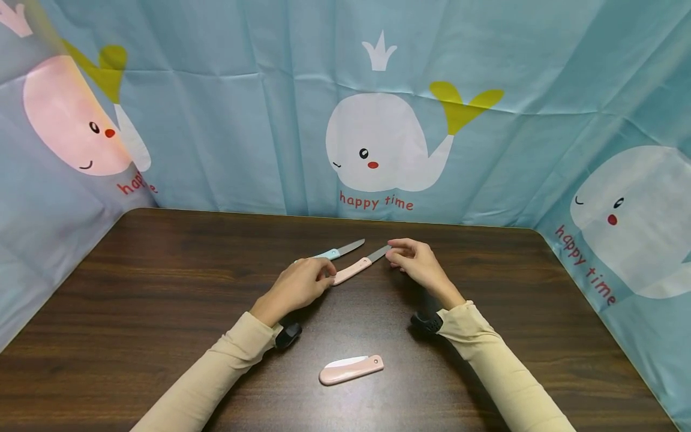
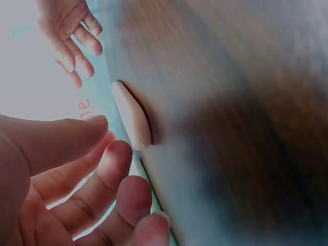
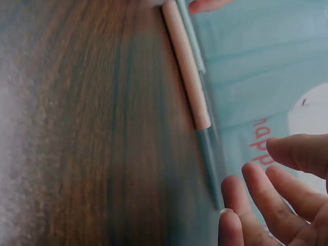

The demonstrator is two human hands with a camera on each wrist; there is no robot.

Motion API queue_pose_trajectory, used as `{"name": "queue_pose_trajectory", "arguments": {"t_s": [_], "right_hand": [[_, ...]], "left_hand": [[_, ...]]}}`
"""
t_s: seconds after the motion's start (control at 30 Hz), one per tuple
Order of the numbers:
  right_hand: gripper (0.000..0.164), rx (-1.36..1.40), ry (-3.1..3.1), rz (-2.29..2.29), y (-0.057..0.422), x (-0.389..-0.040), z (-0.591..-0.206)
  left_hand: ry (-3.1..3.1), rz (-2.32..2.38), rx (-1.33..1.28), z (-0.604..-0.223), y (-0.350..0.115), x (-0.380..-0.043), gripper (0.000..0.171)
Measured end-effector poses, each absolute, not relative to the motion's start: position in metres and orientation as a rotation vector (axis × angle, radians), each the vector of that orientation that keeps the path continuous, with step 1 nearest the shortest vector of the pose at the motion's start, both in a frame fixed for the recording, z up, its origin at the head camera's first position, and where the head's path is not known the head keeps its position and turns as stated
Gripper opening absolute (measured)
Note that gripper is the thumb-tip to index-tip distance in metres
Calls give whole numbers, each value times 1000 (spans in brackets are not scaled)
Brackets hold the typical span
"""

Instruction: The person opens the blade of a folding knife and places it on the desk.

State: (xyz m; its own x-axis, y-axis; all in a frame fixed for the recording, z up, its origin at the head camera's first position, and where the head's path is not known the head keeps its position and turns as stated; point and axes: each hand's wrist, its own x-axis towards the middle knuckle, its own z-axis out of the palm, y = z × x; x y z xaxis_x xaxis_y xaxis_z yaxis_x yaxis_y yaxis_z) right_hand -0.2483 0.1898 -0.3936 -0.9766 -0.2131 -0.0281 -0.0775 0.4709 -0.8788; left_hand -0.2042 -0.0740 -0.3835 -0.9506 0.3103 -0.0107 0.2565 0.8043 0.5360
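Note:
A folding knife with a pink handle (image 1: pixel 351 272) lies unfolded on the table, blade pointing to the far right. Just behind it is an unfolded blue-handled folding knife (image 1: pixel 330 254), partly hidden by my left hand (image 1: pixel 299 284). That hand hovers at the pink handle's end, fingers loosely bent; in the left wrist view a gap shows between the fingers and the pink handle (image 2: pixel 133 118). By the blade tip, my right hand (image 1: pixel 415 264) has its fingers loosely spread, holding nothing. Whether a fingertip touches the blade (image 3: pixel 207 164) I cannot tell.
Nearer to me, between the forearms, lies another pink folding knife (image 1: pixel 351 370), folded. The dark wooden table (image 1: pixel 162 312) ends at a blue whale-print curtain (image 1: pixel 243 138) at the back and sides.

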Motion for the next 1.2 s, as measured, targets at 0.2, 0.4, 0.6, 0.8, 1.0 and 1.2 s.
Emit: {"name": "queue_pose_trajectory", "arguments": {"t_s": [0.2,0.4,0.6,0.8,1.0,1.2], "right_hand": [[38,-362,2663,-1464,190,-235,-384],[35,-464,2672,-1456,190,-216,-376],[32,-573,2647,-1427,190,-192,-373],[30,-647,2600,-1420,190,-171,-376],[31,-708,2568,-1380,190,-153,-379],[32,-803,2552,-1303,193,-140,-381]], "left_hand": [[2880,880,533,-380,-75,-193,12],[2868,911,561,-379,-80,-184,11],[2832,941,592,-379,-85,-172,12],[2753,1020,722,-382,-92,-162,15],[2612,1144,865,-382,-98,-153,20],[2529,1171,920,-382,-99,-144,22]]}}
